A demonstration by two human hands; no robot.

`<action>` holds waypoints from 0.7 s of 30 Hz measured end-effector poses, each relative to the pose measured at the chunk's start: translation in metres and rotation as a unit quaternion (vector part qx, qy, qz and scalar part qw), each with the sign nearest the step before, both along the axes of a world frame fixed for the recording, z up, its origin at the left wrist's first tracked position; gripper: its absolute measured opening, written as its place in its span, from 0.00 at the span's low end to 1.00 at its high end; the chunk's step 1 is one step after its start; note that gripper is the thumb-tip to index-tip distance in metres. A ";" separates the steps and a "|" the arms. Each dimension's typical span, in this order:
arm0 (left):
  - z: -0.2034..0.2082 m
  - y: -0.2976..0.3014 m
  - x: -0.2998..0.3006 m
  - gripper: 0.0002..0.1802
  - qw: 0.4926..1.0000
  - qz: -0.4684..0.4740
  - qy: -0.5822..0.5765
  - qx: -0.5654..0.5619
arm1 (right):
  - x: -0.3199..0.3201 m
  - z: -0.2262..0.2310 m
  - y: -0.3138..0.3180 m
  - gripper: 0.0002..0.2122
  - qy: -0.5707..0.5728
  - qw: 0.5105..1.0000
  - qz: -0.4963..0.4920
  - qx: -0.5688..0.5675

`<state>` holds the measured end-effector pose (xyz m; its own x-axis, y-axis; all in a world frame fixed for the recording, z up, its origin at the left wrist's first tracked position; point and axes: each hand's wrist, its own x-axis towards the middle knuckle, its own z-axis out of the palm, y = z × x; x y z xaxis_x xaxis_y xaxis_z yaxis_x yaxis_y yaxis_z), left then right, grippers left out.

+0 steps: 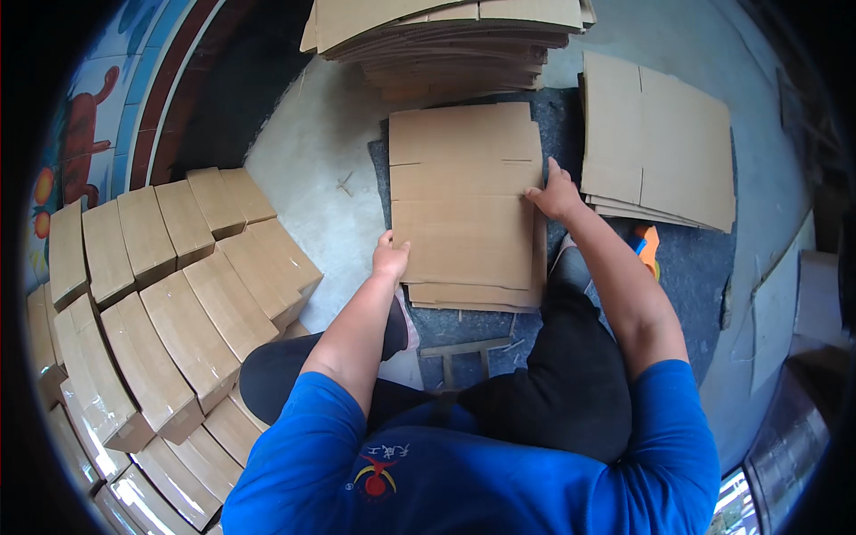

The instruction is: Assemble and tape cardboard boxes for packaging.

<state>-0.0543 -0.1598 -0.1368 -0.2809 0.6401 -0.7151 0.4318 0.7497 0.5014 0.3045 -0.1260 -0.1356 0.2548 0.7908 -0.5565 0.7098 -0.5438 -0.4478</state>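
In front of me lies a pile of flat cardboard box blanks, its top flat cardboard box (pixel 464 214) slit near both side edges and creased across. My left hand (pixel 390 257) grips the lower left edge, thumb on top and fingers along the outside. Farther up on the right, my right hand (pixel 556 195) holds the other edge, its thumb over the cardboard and its fingers beyond the side. The lower sheets stick out a little at the near and right sides. What the fingertips touch beneath the edges is hidden.
Taped cartons (pixel 160 312) are stacked in rows at left. A tall pile of cardboard (pixel 446 53) stands at the far side; flat sheets (pixel 660 143) lie at right. An orange tape dispenser (pixel 649 250) rests by my right forearm on a dark mat (pixel 695 285).
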 end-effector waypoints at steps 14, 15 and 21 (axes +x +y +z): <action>0.100 -0.023 -0.006 0.20 0.986 -0.011 -0.143 -0.085 | -0.008 0.042 -0.050 0.43 0.207 0.954 0.098 -0.196; 0.116 -0.024 -0.006 0.19 0.986 -0.038 -0.150 -0.067 | -0.007 0.050 -0.049 0.38 0.180 0.957 0.142 -0.180; 0.202 -0.070 0.045 0.31 0.915 -0.101 -0.268 0.284 | 0.004 0.175 -0.032 0.30 0.150 0.969 0.198 -0.007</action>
<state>-0.0089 -0.2301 0.0656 0.1777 0.9515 -0.2510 0.1106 0.2342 0.9659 0.3089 -0.1585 0.0394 -0.2418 0.7849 -0.5705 0.7038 -0.2629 -0.6599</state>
